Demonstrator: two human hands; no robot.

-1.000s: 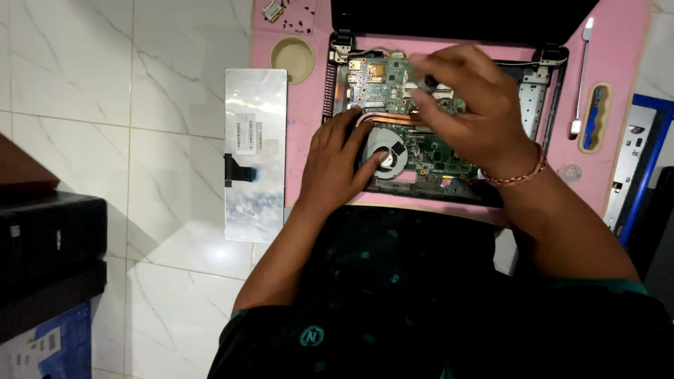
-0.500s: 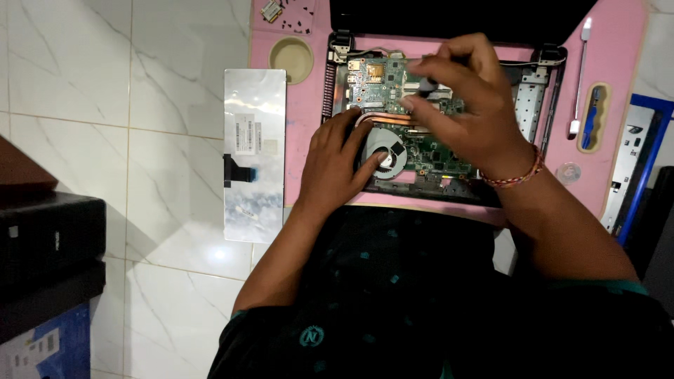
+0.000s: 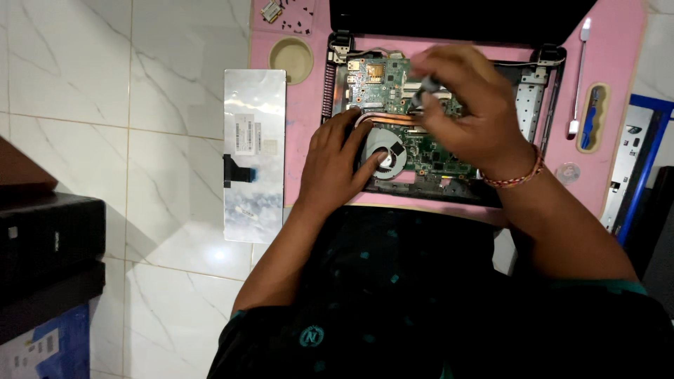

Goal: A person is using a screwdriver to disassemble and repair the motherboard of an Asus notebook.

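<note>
An opened laptop (image 3: 540, 105) lies on a pink mat (image 3: 618, 42), its green circuit board (image 3: 382, 81) and round cooling fan (image 3: 390, 144) laid bare. My left hand (image 3: 337, 165) rests flat on the laptop's left side, thumb on the fan. Above the board my right hand (image 3: 467, 109) hovers, blurred, its fingertips pinched on a small grey part (image 3: 425, 91) that I cannot identify. A beaded bracelet circles the right wrist.
A removed keyboard (image 3: 254, 151) lies face down on the white tiled floor, left of the mat. A white-handled tool (image 3: 579, 77) and a blue tool (image 3: 593, 116) sit on the mat's right side. Dark boxes (image 3: 42, 253) stand at the left.
My right hand has risen slightly and shifted its fingers over the board, now pinching the small grey part. The left hand stays on the fan.
</note>
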